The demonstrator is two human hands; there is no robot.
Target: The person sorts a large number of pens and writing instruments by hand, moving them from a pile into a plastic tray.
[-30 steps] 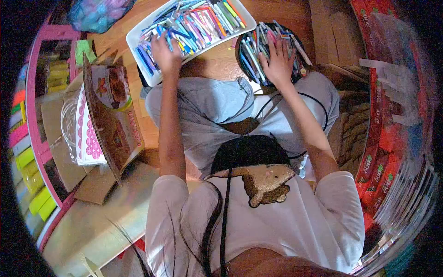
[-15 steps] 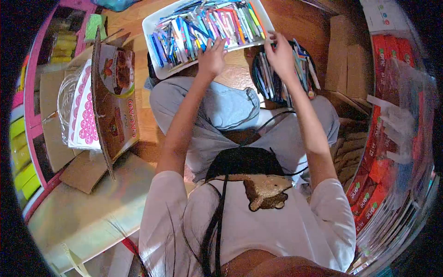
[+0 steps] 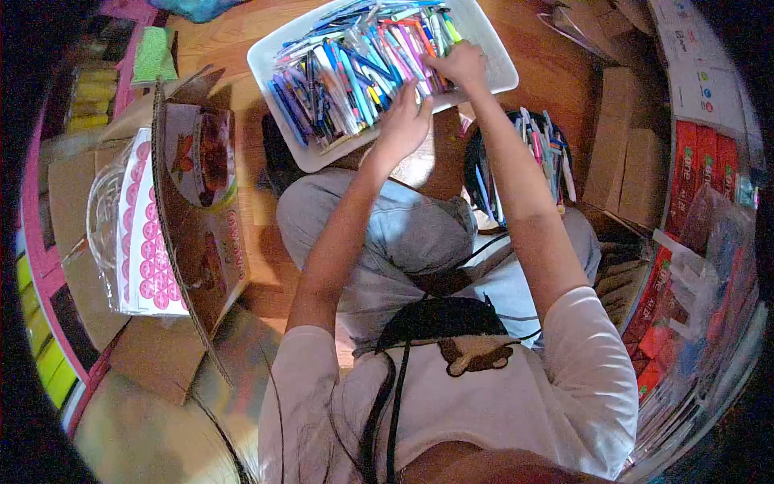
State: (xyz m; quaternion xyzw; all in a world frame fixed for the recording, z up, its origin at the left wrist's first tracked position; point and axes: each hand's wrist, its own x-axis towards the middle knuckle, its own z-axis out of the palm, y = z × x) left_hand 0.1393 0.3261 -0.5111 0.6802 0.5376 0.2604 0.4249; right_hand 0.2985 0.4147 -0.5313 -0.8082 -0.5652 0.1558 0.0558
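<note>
A white plastic bin (image 3: 504, 68) full of pens and markers lies tilted in front of my crossed legs. My left hand (image 3: 405, 125) is open over its near edge, with spread fingertips touching the pens (image 3: 347, 81). At the right end of the row, my right hand (image 3: 463, 66) has its fingers curled round some pens, a green marker (image 3: 451, 31) showing beyond them. The palm hides most of what it grips. Below my right forearm stands a dark round container (image 3: 477, 173) holding more pens.
On the left stands an open cardboard box (image 3: 218, 258) beside white sheets with pink round prints (image 3: 153, 250). Red packs (image 3: 685, 173) and clear plastic wrapping are stacked on the right. Brown cardboard (image 3: 625, 145) leans behind the round container, and a green bag (image 3: 153, 56) lies upper left.
My right hand has moved left from the bin's corner onto the pens, and my left hand has moved right. Pens at the right end are shifted left, exposing bin floor. The camera view has shifted.
</note>
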